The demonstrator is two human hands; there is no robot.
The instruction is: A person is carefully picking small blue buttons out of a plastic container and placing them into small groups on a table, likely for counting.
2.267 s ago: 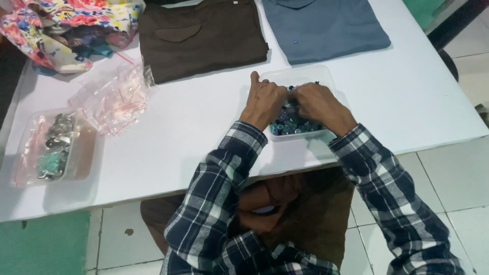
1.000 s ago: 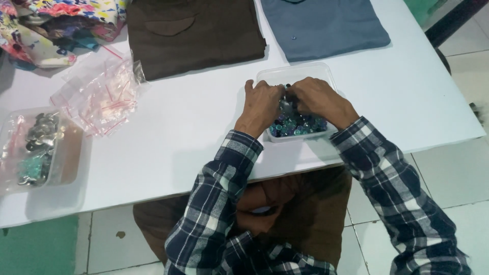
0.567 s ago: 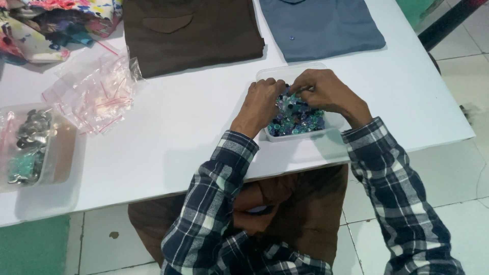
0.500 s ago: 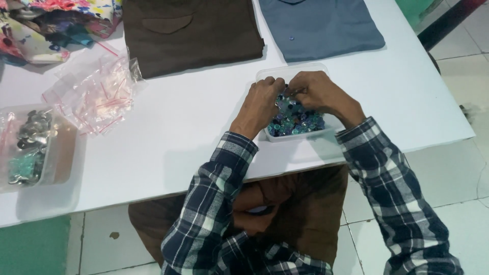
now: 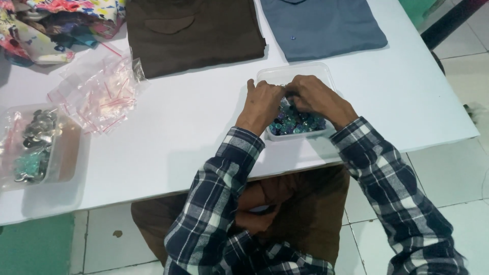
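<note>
Close to the near edge of the bench [image 5: 178, 132], right of its middle, the clear tub [image 5: 295, 76] of blue-green buttons [image 5: 293, 122] sits where it was. The left hand [image 5: 262, 104] and right hand [image 5: 318, 99] have drawn together over it since a moment ago, fingers curled in among the buttons; whether they pinch one I cannot tell. Bare bench lies open left of the hands. Farther left sit plastic bags [image 5: 99, 94]; along the far edge, a brown shirt [image 5: 193, 33] and a blue one [image 5: 321, 25].

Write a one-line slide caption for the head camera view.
Both hands, left hand and right hand, sort through small buttons in a clear tub on a white table.
</note>
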